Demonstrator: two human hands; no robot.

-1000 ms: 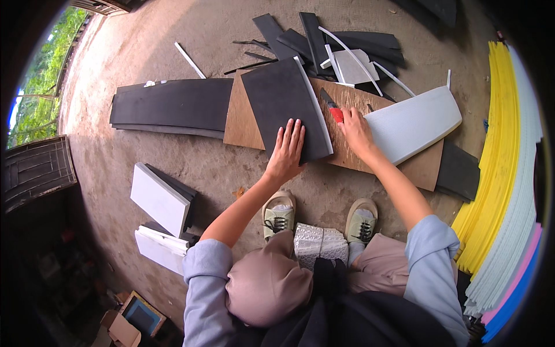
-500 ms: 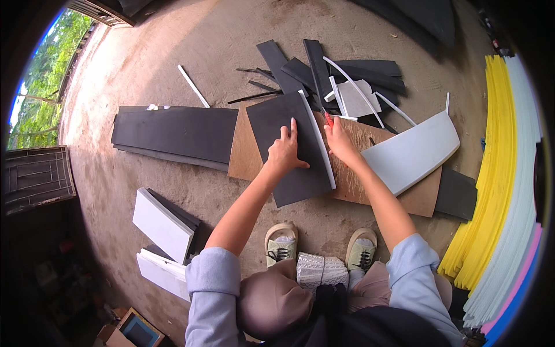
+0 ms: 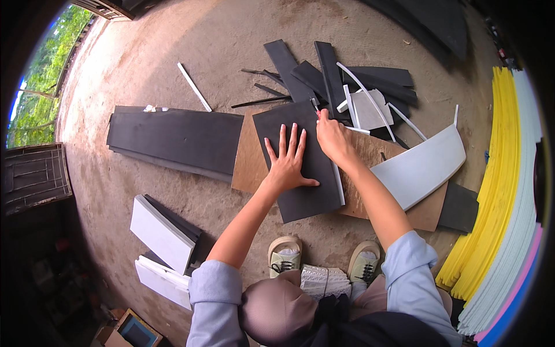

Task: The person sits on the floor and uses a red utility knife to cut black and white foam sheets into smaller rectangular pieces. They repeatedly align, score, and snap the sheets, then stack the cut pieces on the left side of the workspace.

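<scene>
Bare, stained floor [image 3: 115, 173], daylight and greenery [image 3: 43, 87] off to the left, a fan of yellow sheets [image 3: 485, 185] stacked along the right side. Head view, the only one: the person sits low, shoes [image 3: 284, 257] planted apart, a tied white bundle [image 3: 324, 281] between them. In front, a brown board [image 3: 247, 165] lies crosswise, likely there to spare the floor from the blade. The black sheet [image 3: 321, 165] sits across the board, aslant, its near end overhanging toward the shoes; a white edge [image 3: 339, 185] shows down its right side. Left hand [image 3: 284, 170] wide open, palm down, fingers splayed, thumb out to the right, gripping nothing; it rests on the middle of the sheet, presumably so that its weight stops any sliding. Right hand [image 3: 335, 139] curled tight around a red knife [image 3: 318, 113], metal tip at the sheet's far right corner; whether it touches, I cannot tell. The spread between the hands seems to leave that right side free for the blade. White panel [image 3: 422, 165] rests on the board's right part, near the right forearm. Beyond the far edge, offcuts [image 3: 332, 75] heaped loosely, perhaps to be out of the way.
</scene>
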